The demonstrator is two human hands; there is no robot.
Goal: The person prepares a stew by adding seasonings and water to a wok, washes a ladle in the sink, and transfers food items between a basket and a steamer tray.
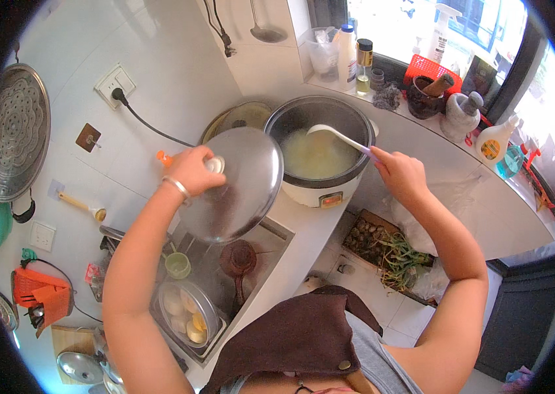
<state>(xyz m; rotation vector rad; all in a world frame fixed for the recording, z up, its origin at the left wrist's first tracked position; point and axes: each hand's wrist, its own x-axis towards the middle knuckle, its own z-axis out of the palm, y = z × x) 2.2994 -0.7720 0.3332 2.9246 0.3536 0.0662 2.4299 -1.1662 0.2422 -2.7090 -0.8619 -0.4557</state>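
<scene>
My left hand (193,172) grips the pale knob of a round metal lid (243,192), which is held tilted above the counter beside the rice cooker. In my right hand (398,175) is the handle of a white ladle (341,135). The ladle's bowl end reaches into the uncovered rice cooker (307,192), over a cloudy yellowish liquid (319,157). An orange light glows on the cooker's front switch (331,199).
Left of me is a sink (277,241) with a brown dipper (238,258), a green cup (177,266) and a metal bowl of pale cut pieces (186,315). Bottles and mortars (459,118) line the window ledge. A box of bulbs and green stalks (371,231) lies on the floor. A black cord (154,128) runs from the socket.
</scene>
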